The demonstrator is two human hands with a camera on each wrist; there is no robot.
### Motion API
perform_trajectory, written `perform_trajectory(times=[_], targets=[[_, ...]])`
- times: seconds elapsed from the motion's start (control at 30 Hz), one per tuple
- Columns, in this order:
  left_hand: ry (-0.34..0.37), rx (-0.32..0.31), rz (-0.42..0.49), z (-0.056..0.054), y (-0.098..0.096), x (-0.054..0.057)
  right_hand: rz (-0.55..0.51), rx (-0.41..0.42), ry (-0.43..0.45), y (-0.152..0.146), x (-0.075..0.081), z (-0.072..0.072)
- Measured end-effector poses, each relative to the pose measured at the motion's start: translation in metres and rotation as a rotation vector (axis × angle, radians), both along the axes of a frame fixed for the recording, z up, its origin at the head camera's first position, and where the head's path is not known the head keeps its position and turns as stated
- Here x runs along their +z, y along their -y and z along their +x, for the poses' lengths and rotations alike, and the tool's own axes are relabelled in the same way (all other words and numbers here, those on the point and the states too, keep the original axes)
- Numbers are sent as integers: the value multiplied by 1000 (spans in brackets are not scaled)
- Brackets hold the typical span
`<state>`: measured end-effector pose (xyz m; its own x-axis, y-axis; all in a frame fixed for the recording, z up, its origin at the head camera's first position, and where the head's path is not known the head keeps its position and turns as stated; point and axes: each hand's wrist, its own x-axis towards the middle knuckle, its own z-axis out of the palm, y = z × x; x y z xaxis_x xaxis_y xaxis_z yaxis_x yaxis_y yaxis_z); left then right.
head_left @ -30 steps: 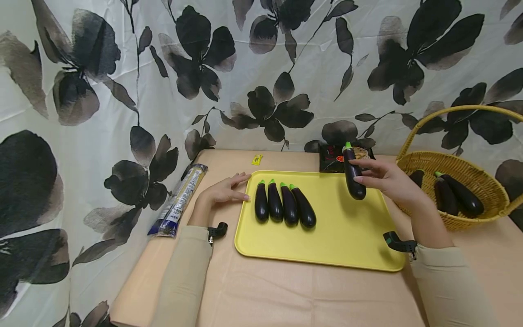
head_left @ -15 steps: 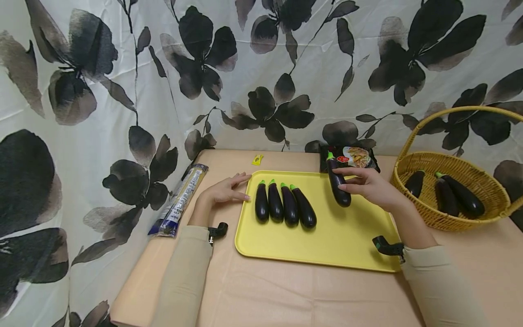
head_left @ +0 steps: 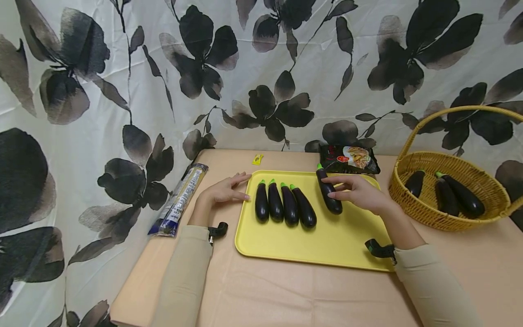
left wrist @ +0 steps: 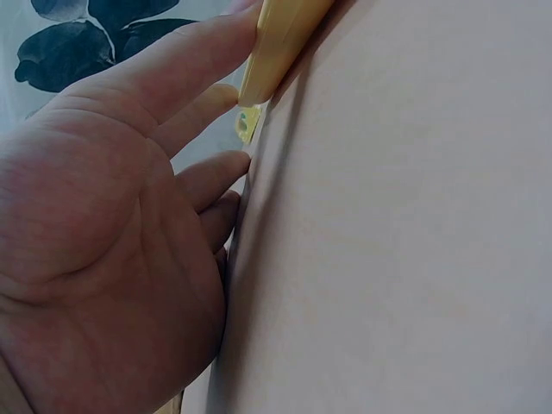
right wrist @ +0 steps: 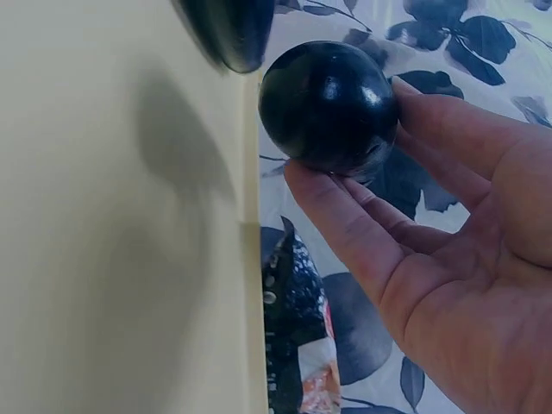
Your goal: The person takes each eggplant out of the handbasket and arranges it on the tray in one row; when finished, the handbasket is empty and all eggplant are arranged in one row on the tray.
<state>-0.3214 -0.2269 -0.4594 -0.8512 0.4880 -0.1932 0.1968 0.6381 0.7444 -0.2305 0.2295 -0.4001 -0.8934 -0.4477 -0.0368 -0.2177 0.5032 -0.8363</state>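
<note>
Between the thumb and fingers of my right hand (head_left: 359,193) is a dark purple eggplant (head_left: 328,190) with a green stem, held over the right half of the yellow tray (head_left: 286,245). The right wrist view shows the round end of that eggplant (right wrist: 328,108) pinched by the fingertips. Several eggplants (head_left: 290,206) lie side by side on the tray's left half, stems away from me. My left hand (head_left: 222,190) rests at the tray's left edge, fingers extended and touching the rim; in the left wrist view the thumb and a finger meet the tray rim (left wrist: 276,52).
A wicker basket (head_left: 433,218) with a tall handle stands at the right, holding several eggplants (head_left: 463,195). Behind the tray lies a black food package (head_left: 349,159). A small yellow packet (head_left: 257,159) sits at the back, and a long blue-and-silver package (head_left: 180,202) lies along the table's left edge.
My right hand has carried the eggplant leftward and a little lower, from the tray's right side toward the row. The left hand has stayed at the tray's edge.
</note>
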Motion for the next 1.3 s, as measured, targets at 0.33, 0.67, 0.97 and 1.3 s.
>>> perform_trajectory(times=[0.33, 0.67, 0.97, 1.3], targets=[[5, 2, -3, 0, -1, 0, 41, 59, 7, 10, -11, -6], [10, 4, 4, 2, -3, 2, 59, 85, 34, 17, -18, -7], [13, 12, 3, 1, -3, 2, 98, 109, 25, 21, -22, -7], [9, 18, -1, 2, -3, 2, 144, 124, 11, 22, -24, -9]])
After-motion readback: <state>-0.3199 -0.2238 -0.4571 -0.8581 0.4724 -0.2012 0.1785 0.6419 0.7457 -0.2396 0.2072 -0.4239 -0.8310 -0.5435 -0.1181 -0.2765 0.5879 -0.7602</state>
